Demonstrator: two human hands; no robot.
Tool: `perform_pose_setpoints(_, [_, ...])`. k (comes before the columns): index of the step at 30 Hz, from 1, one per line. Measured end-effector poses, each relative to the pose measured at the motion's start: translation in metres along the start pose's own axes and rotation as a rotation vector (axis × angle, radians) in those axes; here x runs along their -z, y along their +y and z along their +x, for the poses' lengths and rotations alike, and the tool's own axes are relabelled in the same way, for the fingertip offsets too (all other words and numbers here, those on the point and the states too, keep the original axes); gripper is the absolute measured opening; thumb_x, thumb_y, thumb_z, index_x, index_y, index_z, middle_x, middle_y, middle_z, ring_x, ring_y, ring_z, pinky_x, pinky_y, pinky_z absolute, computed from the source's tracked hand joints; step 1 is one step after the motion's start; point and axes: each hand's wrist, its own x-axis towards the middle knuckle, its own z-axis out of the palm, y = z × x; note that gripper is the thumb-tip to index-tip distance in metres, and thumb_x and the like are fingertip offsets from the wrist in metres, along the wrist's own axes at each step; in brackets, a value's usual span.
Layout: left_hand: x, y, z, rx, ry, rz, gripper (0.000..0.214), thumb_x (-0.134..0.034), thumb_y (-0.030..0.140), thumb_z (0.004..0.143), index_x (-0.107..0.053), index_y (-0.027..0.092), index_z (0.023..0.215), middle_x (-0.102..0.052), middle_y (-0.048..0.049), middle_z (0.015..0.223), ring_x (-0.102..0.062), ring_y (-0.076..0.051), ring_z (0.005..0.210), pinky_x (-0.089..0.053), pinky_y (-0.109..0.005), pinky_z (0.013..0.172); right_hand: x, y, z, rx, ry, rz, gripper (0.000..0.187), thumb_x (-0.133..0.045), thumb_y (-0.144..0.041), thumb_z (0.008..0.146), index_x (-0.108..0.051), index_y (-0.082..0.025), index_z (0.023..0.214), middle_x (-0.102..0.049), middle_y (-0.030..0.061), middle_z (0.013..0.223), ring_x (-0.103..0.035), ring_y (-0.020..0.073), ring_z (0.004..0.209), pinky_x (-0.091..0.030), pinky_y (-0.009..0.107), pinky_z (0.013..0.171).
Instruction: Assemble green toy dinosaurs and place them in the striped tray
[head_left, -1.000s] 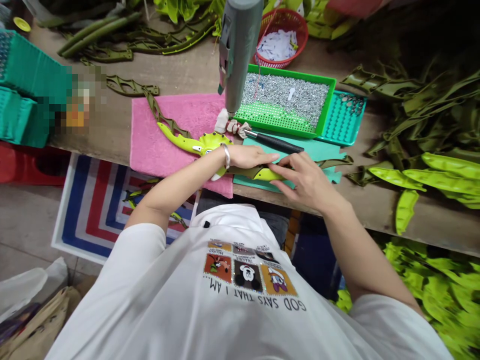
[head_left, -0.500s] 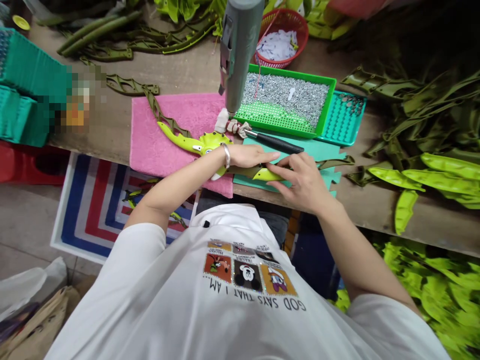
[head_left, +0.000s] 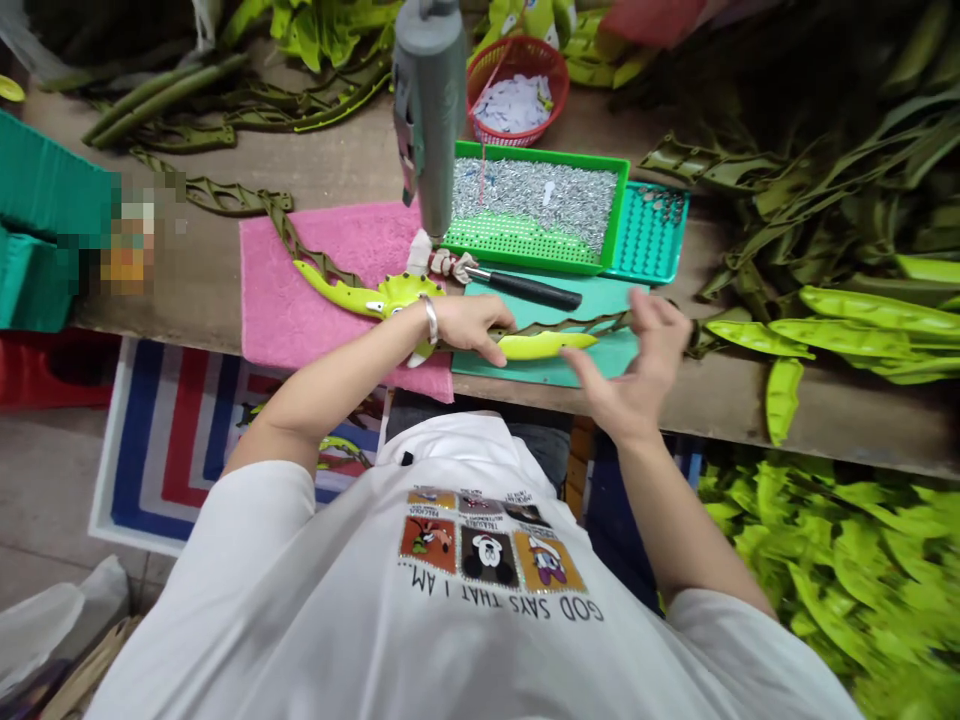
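Observation:
My left hand [head_left: 471, 326], with a bracelet at the wrist, presses down on a long lime-green and olive plastic toy piece [head_left: 544, 343] lying on a teal mat [head_left: 555, 300] at the bench's front edge. My right hand [head_left: 639, 368] hovers just right of that piece, fingers spread, holding nothing. A second lime-green piece with an olive spine [head_left: 352, 285] lies on a pink towel [head_left: 300, 290] to the left. A grey powered screwdriver [head_left: 431, 110] hangs above the bench, and a black-handled tool [head_left: 525, 290] lies behind my hands.
A green tray of silver screws [head_left: 536, 205] and a teal grid tray [head_left: 649, 235] stand behind the mat. A red basket [head_left: 517, 90] sits farther back. Piles of olive and lime plastic parts [head_left: 840, 250] cover the right side, with more below the bench [head_left: 825, 570]. Teal crates [head_left: 45, 230] stand left.
My right hand has lifted off the lime-green piece and moved right, fingers opening. My left hand stays on the piece. The view has shifted slightly.

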Motion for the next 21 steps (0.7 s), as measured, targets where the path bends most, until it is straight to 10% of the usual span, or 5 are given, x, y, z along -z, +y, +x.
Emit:
perform_pose_setpoints(3, [0.001, 0.002, -0.001, 0.012, -0.005, 0.016, 0.046, -0.069, 0.052, 0.065, -0.071, 0.015, 0.093, -0.054, 0.0039, 0.069, -0.043, -0.013, 0.067, -0.030, -0.025, 0.063, -0.001, 0.016, -0.008, -0.400, 0.184, 0.421, 0.060, -0.073, -0.056, 0.078, -0.053, -0.028, 0.127, -0.061, 0.0103, 0.115, -0.066, 0.0260, 0.100, -0.057, 0.047, 0.085])
perform_pose_setpoints(7, [0.002, 0.003, -0.002, 0.021, -0.006, 0.025, 0.049, -0.069, 0.051, 0.066, -0.071, 0.013, 0.098, -0.053, 0.0040, 0.071, -0.043, -0.013, 0.067, -0.030, -0.025, 0.063, -0.013, 0.013, -0.009, -0.807, -0.114, 0.920, 0.046, -0.084, -0.057, 0.067, -0.059, -0.024, 0.088, -0.069, -0.0001, 0.085, -0.070, 0.0170, 0.074, -0.062, 0.038, 0.075])
perform_pose_setpoints(17, [0.000, 0.004, -0.002, 0.010, 0.002, 0.171, 0.034, -0.069, 0.043, 0.077, -0.069, 0.014, 0.095, -0.052, 0.0045, 0.070, -0.045, -0.012, 0.066, -0.032, -0.023, 0.062, -0.025, -0.003, -0.004, -0.924, 0.069, 1.092, 0.046, -0.095, -0.044, 0.053, -0.059, -0.020, 0.068, -0.069, -0.0054, 0.063, -0.069, 0.0121, 0.059, -0.064, 0.026, 0.061])
perform_pose_setpoints(21, [-0.020, 0.018, -0.021, 0.053, 0.155, 0.512, 0.054, -0.071, 0.034, 0.081, -0.060, 0.011, 0.127, -0.066, -0.0113, 0.109, -0.059, -0.025, 0.099, -0.044, -0.031, 0.084, -0.027, 0.000, -0.007, -0.927, 0.036, 1.073, 0.050, -0.093, -0.050, 0.053, -0.056, -0.020, 0.070, -0.069, -0.0042, 0.067, -0.069, 0.0127, 0.063, -0.064, 0.028, 0.065])
